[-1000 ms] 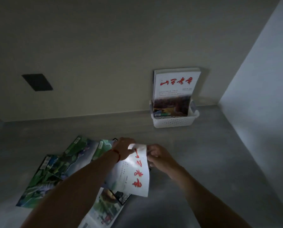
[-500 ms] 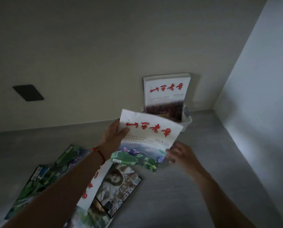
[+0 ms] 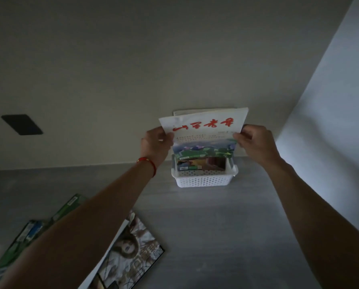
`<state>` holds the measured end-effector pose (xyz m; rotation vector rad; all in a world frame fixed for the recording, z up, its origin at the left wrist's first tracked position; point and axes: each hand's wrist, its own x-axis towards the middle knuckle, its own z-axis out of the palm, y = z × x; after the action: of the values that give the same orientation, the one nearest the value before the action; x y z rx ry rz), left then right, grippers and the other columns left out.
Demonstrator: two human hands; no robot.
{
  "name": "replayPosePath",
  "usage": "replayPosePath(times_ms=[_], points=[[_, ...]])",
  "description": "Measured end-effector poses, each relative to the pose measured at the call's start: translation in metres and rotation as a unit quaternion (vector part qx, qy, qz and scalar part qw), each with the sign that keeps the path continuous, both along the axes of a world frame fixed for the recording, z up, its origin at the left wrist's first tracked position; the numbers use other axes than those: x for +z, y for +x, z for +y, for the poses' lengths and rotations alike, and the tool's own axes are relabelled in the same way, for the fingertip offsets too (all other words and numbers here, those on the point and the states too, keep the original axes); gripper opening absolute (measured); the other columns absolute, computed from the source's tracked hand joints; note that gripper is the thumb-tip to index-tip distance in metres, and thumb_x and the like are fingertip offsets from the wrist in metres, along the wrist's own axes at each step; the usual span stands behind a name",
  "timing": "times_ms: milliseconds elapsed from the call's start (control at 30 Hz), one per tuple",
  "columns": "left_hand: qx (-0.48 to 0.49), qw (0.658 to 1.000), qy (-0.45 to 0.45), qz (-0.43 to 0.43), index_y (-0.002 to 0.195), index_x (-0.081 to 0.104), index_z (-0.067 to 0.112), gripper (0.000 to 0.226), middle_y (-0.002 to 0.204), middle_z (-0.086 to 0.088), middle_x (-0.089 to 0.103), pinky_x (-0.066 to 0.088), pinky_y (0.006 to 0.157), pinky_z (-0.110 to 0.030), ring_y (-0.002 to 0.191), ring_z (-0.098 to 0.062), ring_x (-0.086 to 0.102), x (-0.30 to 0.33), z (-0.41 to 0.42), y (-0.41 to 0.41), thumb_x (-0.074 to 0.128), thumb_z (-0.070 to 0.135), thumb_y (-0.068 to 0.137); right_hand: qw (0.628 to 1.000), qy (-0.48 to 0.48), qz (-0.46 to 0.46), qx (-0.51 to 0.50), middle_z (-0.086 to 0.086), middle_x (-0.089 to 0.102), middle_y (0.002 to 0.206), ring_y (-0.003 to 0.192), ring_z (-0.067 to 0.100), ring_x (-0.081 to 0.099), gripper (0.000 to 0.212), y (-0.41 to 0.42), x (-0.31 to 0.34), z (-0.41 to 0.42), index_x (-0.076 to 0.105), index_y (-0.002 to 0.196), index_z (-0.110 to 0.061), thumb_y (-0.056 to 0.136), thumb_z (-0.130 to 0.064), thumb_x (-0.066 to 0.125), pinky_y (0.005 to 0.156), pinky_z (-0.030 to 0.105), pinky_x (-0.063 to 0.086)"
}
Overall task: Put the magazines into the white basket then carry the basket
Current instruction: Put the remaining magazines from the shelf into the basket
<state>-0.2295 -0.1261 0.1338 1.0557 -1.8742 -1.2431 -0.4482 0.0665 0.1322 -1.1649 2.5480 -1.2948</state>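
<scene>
On the grey counter [image 3: 226, 226] at far left I see green-covered magazines [image 3: 28, 232] and a portrait-cover one [image 3: 130, 253] lying flat. My left hand [image 3: 156, 146] pinches the left edge of the held magazine [image 3: 203, 134], upright over the white basket [image 3: 204, 179] by the back wall, long axis vertical, cover facing me: white, red brush title, green-blue landscape at the bottom. My right hand [image 3: 255, 142] pinches its right edge; another magazine [image 3: 201, 164] stands inside the basket.
</scene>
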Motion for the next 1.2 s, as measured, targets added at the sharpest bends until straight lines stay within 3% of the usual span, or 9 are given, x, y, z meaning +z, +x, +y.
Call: replayPosePath(times_ms=[267,533,700,767,833,900,1000,1133,1200], points=[[0.073,0.990,0.099,-0.067,0.085,0.078,0.008,0.019,0.078,-0.014,0.076,0.062,0.076,-0.041,0.070,-0.024,0.070,-0.056,-0.010,-0.036,0.065,0.022,0.083,0.998,0.055,-0.018,-0.003,0.011,0.076,0.111,0.094,0.027,0.073,0.026,-0.027,-0.069,-0.025,0.075,0.112,-0.008,0.091,-0.022,0.067,0.077,0.027,0.052],[0.052,0.989,0.096,-0.100,0.103,0.076,0.013,0.023,0.086,-0.004,0.072,0.053,0.072,-0.026,0.079,-0.020,0.067,-0.074,-0.012,-0.055,0.063,0.024,0.086,0.989,0.042,-0.132,-0.049,0.010,0.074,0.114,0.094,0.025,0.069,0.029,-0.028,-0.095,-0.044,0.070,0.117,-0.011,0.089,-0.013,0.061,0.070,0.014,0.043],[0.004,0.986,0.102,-0.131,0.074,0.066,0.016,0.011,0.069,0.003,0.060,0.041,0.054,-0.020,0.068,-0.018,0.056,-0.079,-0.010,-0.051,0.058,0.012,0.081,0.957,-0.021,-0.278,0.076,0.002,0.060,0.135,0.125,0.023,0.057,0.056,-0.018,-0.096,-0.035,0.045,0.131,-0.018,0.082,-0.002,0.069,0.100,0.045,0.053],[-0.003,0.986,0.110,-0.126,0.082,0.067,0.019,0.015,0.082,0.003,0.062,0.051,0.066,-0.025,0.082,-0.022,0.060,-0.082,-0.009,-0.040,0.058,0.007,0.082,0.950,-0.037,-0.297,0.093,-0.005,0.054,0.136,0.127,0.018,0.052,0.057,-0.014,-0.097,-0.028,0.041,0.128,-0.022,0.084,0.002,0.067,0.098,0.042,0.054],[-0.003,0.986,0.134,-0.097,0.116,0.066,0.015,0.036,0.114,-0.004,0.065,0.055,0.090,-0.036,0.105,-0.027,0.063,-0.088,-0.004,-0.020,0.059,0.002,0.083,0.945,-0.042,-0.312,0.093,-0.010,0.054,0.133,0.126,0.013,0.051,0.055,-0.004,-0.098,-0.019,0.046,0.128,-0.026,0.085,0.004,0.065,0.092,0.034,0.054],[-0.002,0.989,0.110,-0.095,0.119,0.065,0.015,0.043,0.123,-0.007,0.066,0.055,0.084,-0.032,0.103,-0.027,0.065,-0.095,0.005,0.014,0.057,-0.003,0.082,0.952,-0.031,-0.292,0.089,-0.010,0.058,0.126,0.118,0.005,0.057,0.049,0.011,-0.102,-0.010,0.053,0.125,-0.027,0.087,0.002,0.063,0.084,0.023,0.053],[-0.029,0.988,0.027,-0.150,0.107,0.069,0.020,0.041,0.113,-0.004,0.071,0.052,0.077,-0.027,0.095,-0.021,0.067,-0.111,0.017,0.083,0.053,-0.007,0.081,0.963,-0.007,-0.253,0.088,-0.004,0.066,0.115,0.096,-0.009,0.066,0.033,0.042,-0.112,-0.001,0.063,0.117,-0.017,0.089,0.001,0.063,0.072,0.007,0.050],[-0.010,0.970,-0.005,-0.242,0.109,0.070,0.015,0.033,0.116,-0.011,0.069,0.051,0.089,-0.031,0.107,-0.029,0.064,-0.135,0.022,0.186,0.058,0.001,0.082,0.963,0.058,-0.228,0.133,-0.002,0.073,0.109,0.101,0.011,0.070,0.027,0.109,-0.130,-0.004,0.070,0.110,-0.017,0.088,-0.001,0.066,0.081,0.016,0.053],[-0.051,0.944,-0.025,-0.325,0.127,0.062,0.009,0.040,0.136,-0.015,0.059,0.043,0.102,-0.031,0.127,-0.030,0.053,-0.150,0.016,0.230,0.057,0.012,0.087,0.956,0.095,-0.210,0.182,-0.004,0.075,0.105,0.098,0.010,0.071,0.027,0.155,-0.139,-0.011,0.071,0.108,-0.021,0.088,-0.004,0.068,0.084,0.021,0.054]])
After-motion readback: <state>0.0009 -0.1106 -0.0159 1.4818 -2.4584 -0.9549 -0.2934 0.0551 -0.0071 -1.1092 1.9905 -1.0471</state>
